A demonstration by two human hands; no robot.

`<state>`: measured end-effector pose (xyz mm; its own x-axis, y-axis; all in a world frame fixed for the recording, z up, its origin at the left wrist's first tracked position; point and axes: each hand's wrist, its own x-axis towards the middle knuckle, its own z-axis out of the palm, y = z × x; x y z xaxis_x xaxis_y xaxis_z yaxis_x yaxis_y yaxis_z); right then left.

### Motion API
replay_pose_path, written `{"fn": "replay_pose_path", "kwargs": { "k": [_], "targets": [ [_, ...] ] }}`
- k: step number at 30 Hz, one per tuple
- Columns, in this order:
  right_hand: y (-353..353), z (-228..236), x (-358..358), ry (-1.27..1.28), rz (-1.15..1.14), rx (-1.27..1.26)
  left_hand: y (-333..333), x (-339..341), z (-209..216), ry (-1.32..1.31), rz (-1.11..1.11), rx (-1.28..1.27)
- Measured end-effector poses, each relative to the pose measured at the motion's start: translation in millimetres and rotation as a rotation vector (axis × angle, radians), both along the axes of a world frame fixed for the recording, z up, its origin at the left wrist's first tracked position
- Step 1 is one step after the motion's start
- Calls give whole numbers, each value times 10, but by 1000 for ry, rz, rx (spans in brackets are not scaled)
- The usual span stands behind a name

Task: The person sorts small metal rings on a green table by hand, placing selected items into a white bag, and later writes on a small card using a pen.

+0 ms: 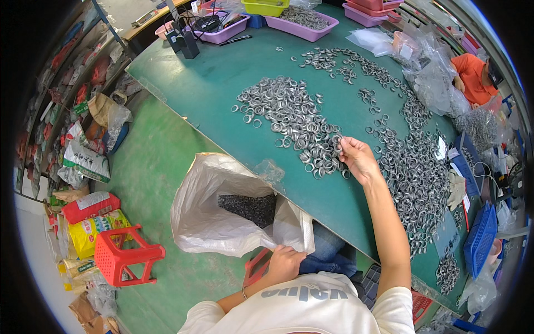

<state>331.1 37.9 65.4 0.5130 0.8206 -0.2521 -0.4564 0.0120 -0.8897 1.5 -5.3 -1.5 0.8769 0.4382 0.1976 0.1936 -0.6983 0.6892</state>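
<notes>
My right hand (359, 160) reaches over the green table and pinches a grey metal ring at the near right end of a loose pile of rings (286, 108). Fingers hide part of what they hold, so I cannot tell whether it is more than one ring. Below the table edge, my left hand (286, 263) is closed on the rim of a white woven sack (208, 228). The sack gapes open, with a mass of small dark pieces (247, 209) inside it. Another large heap of rings (414, 186) lies to the right of my right forearm.
A red plastic stool (125, 253) stands on the green floor at left, beside stuffed shelves (72, 83). Purple trays (303, 25) and black devices (186, 42) line the table's far side. At right are a blue basket (479, 239), plastic bags (434, 83) and a person in orange (473, 78).
</notes>
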Motion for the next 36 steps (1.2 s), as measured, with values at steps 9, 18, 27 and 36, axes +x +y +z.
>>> {"fn": "replay_pose_path", "kwargs": {
  "k": [9,18,27,36],
  "targets": [
    [-35,203,-188,-538,-90,-174,22,-13,16,-8,-6,27],
    [25,305,-1391,-858,399,44,35,-2,35,-30,-7,32],
    [-73,186,-322,-1581,-101,-267,20,-7,24,-29,-6,23],
    [-178,192,-307,-953,-16,-242,32,-21,51,6,-17,36]
  ]
}}
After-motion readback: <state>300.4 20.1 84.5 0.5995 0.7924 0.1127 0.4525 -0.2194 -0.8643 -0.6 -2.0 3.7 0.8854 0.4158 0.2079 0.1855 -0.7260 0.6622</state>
